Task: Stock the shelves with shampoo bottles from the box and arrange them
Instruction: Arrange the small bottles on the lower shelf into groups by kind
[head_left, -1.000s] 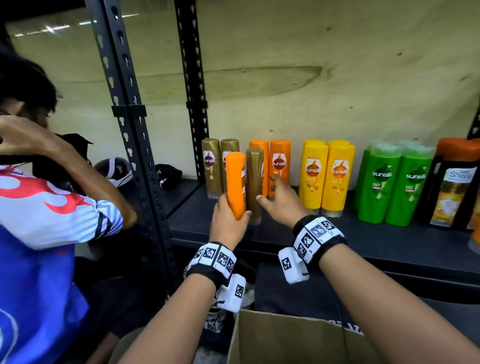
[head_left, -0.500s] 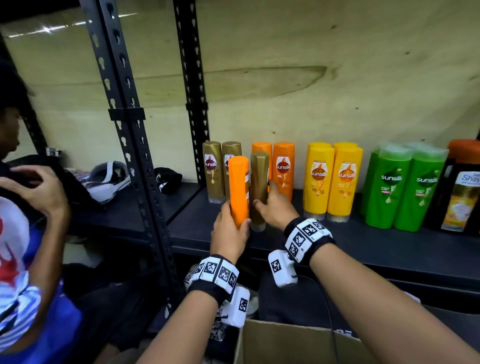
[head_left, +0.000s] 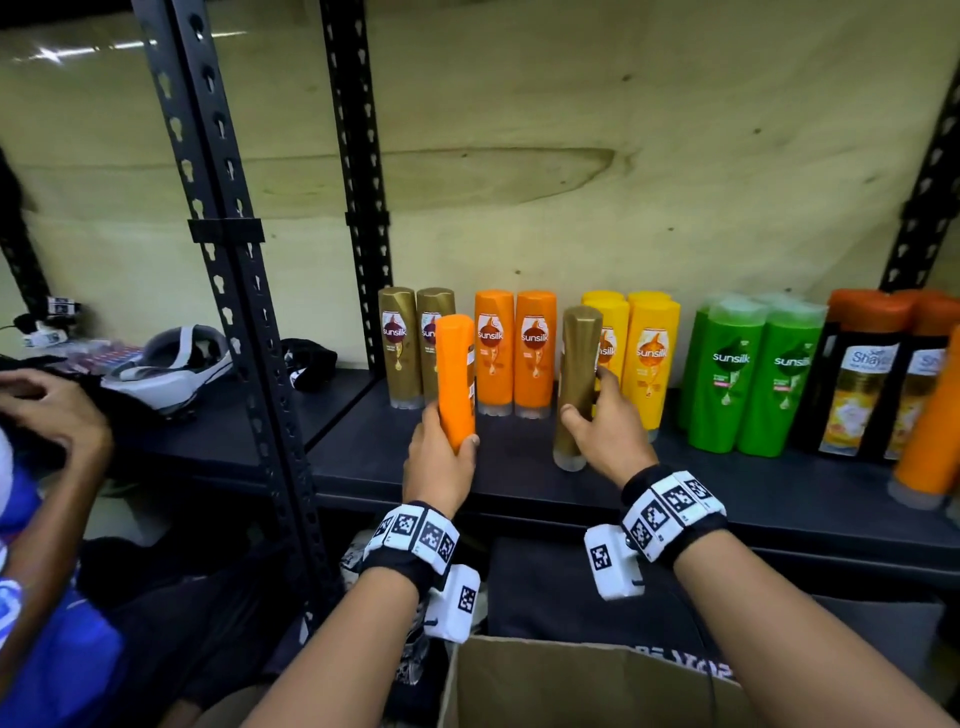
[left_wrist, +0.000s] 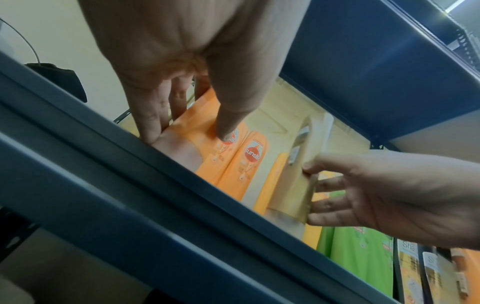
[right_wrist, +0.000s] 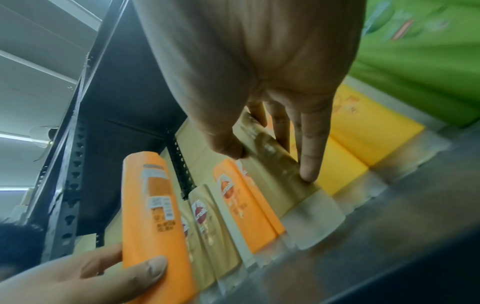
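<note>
My left hand (head_left: 441, 447) grips an orange shampoo bottle (head_left: 456, 379) upright, just above the front of the black shelf (head_left: 519, 478), in front of the gold pair (head_left: 415, 348). The same orange bottle (right_wrist: 155, 216) shows its back label in the right wrist view. My right hand (head_left: 597, 421) holds a gold bottle (head_left: 576, 384) standing on the shelf in front of the yellow pair (head_left: 649, 358). Thumb and fingers wrap that gold bottle (left_wrist: 298, 179) (right_wrist: 272, 170). Two orange bottles (head_left: 514, 353) stand at the back between both hands. The cardboard box (head_left: 582, 686) is below.
Green bottles (head_left: 748, 374), dark orange-capped bottles (head_left: 872, 379) and one more orange bottle (head_left: 930, 426) fill the shelf's right part. Black slotted uprights (head_left: 239, 291) stand left. Another person's hand (head_left: 52, 415) works at far left, near a white headset (head_left: 176, 364) on the neighbouring shelf.
My right hand has carried the gold bottle rightward, away from the orange one, to stand before the yellow pair. My left hand still holds the orange bottle. The other person has lowered their arms.
</note>
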